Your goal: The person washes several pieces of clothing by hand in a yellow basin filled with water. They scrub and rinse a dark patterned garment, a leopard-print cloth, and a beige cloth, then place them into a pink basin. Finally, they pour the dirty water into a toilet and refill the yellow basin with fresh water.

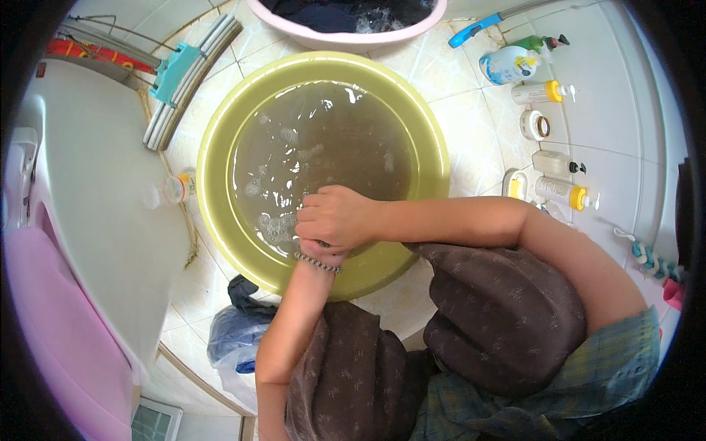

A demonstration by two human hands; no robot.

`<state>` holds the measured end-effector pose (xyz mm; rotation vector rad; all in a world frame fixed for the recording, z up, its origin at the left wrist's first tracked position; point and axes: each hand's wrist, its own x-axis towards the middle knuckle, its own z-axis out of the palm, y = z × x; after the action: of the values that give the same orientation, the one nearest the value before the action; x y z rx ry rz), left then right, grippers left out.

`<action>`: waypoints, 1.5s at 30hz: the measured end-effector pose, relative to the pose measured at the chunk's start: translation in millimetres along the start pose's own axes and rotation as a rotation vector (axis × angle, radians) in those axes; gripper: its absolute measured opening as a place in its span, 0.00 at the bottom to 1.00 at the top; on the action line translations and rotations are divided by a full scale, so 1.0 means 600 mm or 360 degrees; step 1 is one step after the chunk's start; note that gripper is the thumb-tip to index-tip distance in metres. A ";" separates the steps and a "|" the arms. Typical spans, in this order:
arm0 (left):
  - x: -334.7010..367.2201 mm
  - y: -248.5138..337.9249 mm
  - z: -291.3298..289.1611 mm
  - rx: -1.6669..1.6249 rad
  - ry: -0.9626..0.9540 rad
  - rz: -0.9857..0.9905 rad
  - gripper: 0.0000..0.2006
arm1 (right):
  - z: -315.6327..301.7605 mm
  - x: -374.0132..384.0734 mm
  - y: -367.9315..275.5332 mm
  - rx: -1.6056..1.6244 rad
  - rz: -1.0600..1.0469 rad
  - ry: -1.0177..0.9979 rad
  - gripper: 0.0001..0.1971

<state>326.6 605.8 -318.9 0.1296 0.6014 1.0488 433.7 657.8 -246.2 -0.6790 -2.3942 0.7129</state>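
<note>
My right hand [334, 218] is closed over my left hand [329, 256], fingers wrapped round it, above the near part of a yellow-green basin [432, 165]. Most of my left hand, fingers included, is hidden beneath the right one. A beaded bracelet [318, 262] circles my left wrist. Murky grey-brown water [353, 147] fills the basin, with patches of foam [278, 226] on its left side. Nothing else shows between the two hands.
Beyond the basin stands a pink tub [331, 38] holding dark cloth in water. Several bottles, among them a pump bottle [562, 192], line the right wall. A mop head [176, 73] lies far left. Bagged dark stuff [239, 334] sits at the near left.
</note>
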 end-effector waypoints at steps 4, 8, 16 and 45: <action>-0.011 0.053 0.102 -0.0315 0.0413 -0.0423 0.22 | -0.054 -0.002 0.027 0.0154 0.0468 0.0105 0.09; -0.010 0.090 0.139 -0.0493 -0.0002 -0.0391 0.29 | -0.140 0.028 0.084 0.0797 0.1119 0.0763 0.14; -0.033 0.107 0.124 -0.0271 -0.0048 -0.0346 0.31 | -0.329 0.115 0.315 -0.0569 0.0564 0.1684 0.10; -0.028 0.098 0.093 -0.0008 0.0002 -0.0448 0.27 | -0.216 0.071 0.501 -0.0436 0.1739 -0.0711 0.28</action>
<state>304.0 631.6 -243.6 0.0381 0.5986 0.7776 574.8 946.4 -322.5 -2.2108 -2.3800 1.0178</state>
